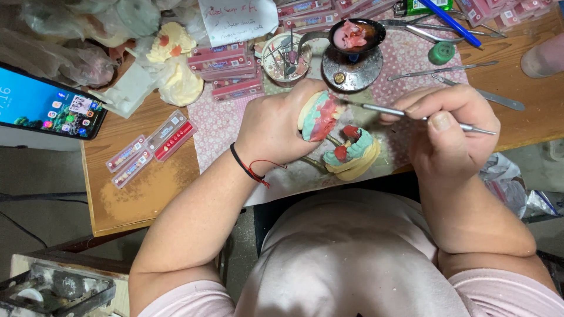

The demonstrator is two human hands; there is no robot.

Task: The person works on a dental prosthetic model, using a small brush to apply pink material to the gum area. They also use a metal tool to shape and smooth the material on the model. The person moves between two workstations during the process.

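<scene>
My left hand [275, 130] grips a dental model [319, 115] of cream plaster with teal and pink wax, tilted up over the bench. In my right hand [447, 132] I hold a thin metal wax tool [376, 108] like a pen, and its tip touches the pink wax on the held model. A second model half [352, 152] on a wire frame lies just below, between my hands. Behind them a small black ladle [355, 34] with pink wax sits over a round metal burner [351, 69].
A phone [47, 105] with a lit screen lies at the left edge. Flat red and clear tooth-strip cases [154, 144] lie on the wooden bench [135, 199], more red boxes [226, 67] behind. Metal instruments [446, 70], a green cap [441, 53], a blue pen [449, 22] and plaster casts [176, 64] crowd the back.
</scene>
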